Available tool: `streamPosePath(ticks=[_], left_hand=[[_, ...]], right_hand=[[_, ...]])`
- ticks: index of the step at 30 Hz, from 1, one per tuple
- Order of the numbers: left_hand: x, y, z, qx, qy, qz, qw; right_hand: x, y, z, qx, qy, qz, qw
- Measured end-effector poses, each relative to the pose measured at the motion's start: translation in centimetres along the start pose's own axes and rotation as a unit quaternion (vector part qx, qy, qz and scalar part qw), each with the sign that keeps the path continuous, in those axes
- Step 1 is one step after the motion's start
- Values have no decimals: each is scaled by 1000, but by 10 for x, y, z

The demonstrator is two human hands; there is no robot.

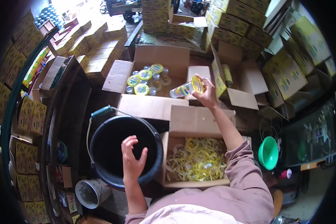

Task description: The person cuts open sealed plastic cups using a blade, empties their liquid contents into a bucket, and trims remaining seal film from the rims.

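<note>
My right hand (pixel 206 92) is closed around a clear plastic drink cup (pixel 183 89) with a yellow printed label and a yellow lid. It holds the cup tilted on its side above the right flap of an open cardboard box (pixel 161 56). Inside that box stand several similar cups (pixel 145 75), some with round yellow lids showing. My left hand (pixel 133 158) hangs with fingers apart over a large black bucket (pixel 158 149), touching nothing that I can see. The bucket's dark inside cannot be made out.
A box of yellow and clear plastic scraps (pixel 196 158) stands before me. Another open box (pixel 250 80) is at right, near a green bowl (pixel 268 153). A grey bucket (pixel 87 194) sits lower left. Stacked yellow cartons (pixel 231 24) line the back and sides.
</note>
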State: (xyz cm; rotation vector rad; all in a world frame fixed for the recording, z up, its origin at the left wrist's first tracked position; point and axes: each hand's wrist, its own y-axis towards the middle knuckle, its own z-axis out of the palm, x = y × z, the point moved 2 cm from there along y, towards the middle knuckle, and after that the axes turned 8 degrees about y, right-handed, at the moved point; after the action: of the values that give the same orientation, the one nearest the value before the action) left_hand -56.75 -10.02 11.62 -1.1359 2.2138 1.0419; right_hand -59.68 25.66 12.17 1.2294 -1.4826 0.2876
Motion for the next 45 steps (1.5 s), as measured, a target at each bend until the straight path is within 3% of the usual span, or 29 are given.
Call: streamPosePath(ticks=[3, 6, 8, 10, 12, 14, 16, 18, 19, 20, 21, 23, 24, 26, 28, 31, 37, 41, 45], left_hand=[[-11, -1, 1, -27, -60, 31, 997], [-54, -9, 0, 17, -107, 61, 992], [-85, -25, 12, 136, -149, 71, 977], [-110, -49, 26, 263, -243, 61, 932], [-98, -82, 53, 362, -419, -11, 833], [-92, -112, 61, 441, -443, -79, 777], [-94, -134, 63, 423, -457, -82, 778], [-86, -146, 65, 399, -489, -107, 769], [-84, -149, 63, 375, -506, -126, 767], [-82, -150, 61, 350, -523, -144, 764], [-81, -147, 55, 339, -534, -147, 761], [-71, -144, 48, 295, -587, -153, 738], [-68, -140, 43, 275, -610, -140, 730], [-68, -125, 23, 216, -597, -93, 767], [-59, -110, 3, 193, -562, -60, 802], [-35, -87, -21, 156, -623, -74, 763], [35, -50, -50, 21, -619, -253, 743], [61, -29, -48, 31, -514, -182, 838], [64, -25, -33, 38, -520, -195, 831]], right_hand=[[69, -62, -26, -16, 193, 33, 981], [134, -130, -40, -24, 152, -61, 986], [159, -175, -40, -16, 77, -65, 995], [172, -213, -36, 10, 83, -46, 995], [178, -243, -31, 0, 124, -27, 992], [170, -270, -34, -10, 151, 47, 987], [165, -291, -46, -30, 198, 94, 975], [150, -316, -70, -112, -28, 71, 991], [132, -336, -82, -202, -99, 61, 972], [103, -358, -92, -304, -63, 105, 945], [82, -379, -105, -365, -120, 165, 909], [41, -420, -126, -423, -194, 245, 850], [30, -431, -129, -440, -168, 291, 833], [5, -448, -131, -459, -100, 372, 800], [-13, -458, -126, -471, -59, 357, 804], [-27, -464, -127, -479, -26, 348, 806], [-30, -479, -135, -469, 45, 365, 803], [-17, -485, -136, -427, 124, 395, 804], [-4, -487, -133, -437, 216, 368, 792]])
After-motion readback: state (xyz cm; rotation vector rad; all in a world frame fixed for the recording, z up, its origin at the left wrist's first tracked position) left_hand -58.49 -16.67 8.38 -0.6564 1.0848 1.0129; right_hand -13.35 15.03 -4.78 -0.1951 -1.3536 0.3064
